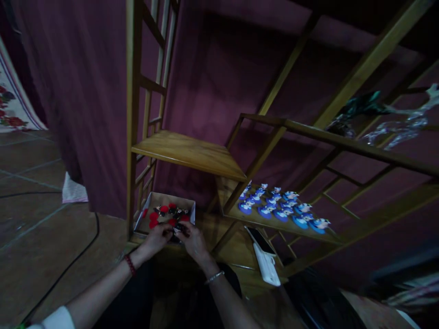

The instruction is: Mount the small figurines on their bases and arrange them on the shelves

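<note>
A wooden shelf unit (188,153) stands against maroon drapery (212,82). On its lower tier, blue figurines (281,205) already stand in tidy rows, while red-and-black pieces (164,214) still lie loose in a shallow cardboard box (164,198) nearby. The left hand (154,240) and right hand (195,242) meet at the box's front edge, fingers (187,230) closed on a small dark piece (176,237).

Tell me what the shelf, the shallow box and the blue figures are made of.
The shelf looks like varnished wood: visible grain, warm sheen. The shallow box seems cardboard, with thin plain walls. The blue figures look like glossy moulded plastic or rubber; too small to tell which.
</note>
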`<state>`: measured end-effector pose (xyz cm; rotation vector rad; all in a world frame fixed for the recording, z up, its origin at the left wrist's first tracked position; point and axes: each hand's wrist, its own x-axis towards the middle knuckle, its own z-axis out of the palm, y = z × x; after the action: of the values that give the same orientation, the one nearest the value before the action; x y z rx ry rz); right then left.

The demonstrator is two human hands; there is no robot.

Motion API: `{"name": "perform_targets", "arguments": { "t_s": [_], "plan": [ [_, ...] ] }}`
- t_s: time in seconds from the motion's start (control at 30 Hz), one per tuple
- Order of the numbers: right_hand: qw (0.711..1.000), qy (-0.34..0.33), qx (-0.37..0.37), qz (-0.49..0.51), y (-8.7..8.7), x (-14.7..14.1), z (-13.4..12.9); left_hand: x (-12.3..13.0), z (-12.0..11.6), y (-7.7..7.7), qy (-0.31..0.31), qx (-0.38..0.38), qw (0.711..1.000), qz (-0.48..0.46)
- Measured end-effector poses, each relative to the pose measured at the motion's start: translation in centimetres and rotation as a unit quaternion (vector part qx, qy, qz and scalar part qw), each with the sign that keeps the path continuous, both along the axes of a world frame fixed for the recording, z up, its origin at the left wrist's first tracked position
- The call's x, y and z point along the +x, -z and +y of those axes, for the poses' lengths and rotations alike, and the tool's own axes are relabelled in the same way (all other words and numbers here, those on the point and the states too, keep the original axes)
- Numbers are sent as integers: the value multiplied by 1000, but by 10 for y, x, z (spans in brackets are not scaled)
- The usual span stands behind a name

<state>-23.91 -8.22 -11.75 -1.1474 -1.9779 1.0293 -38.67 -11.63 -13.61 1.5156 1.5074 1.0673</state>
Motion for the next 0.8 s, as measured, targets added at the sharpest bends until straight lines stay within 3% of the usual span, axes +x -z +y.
{"name": "perform_targets", "arguments": {
  "t_s": [0.13, 0.4, 0.63, 0.8],
  "plan": [
    [999, -30, 26, 16, -29, -11, -26, -15, -31, -23, 2, 11, 1000, -13],
    [995, -45, 86, 24, -79, -27, -59, -22, -81, -96, -15, 8, 991, -133],
    [989, -82, 124, 23, -127, -14, -81, -11, -102, -137, -27, -11, 982, -189],
    [987, -80, 137, 12, -155, -4, -88, -3, -108, -159, -34, -3, 976, -215]
  ]
}}
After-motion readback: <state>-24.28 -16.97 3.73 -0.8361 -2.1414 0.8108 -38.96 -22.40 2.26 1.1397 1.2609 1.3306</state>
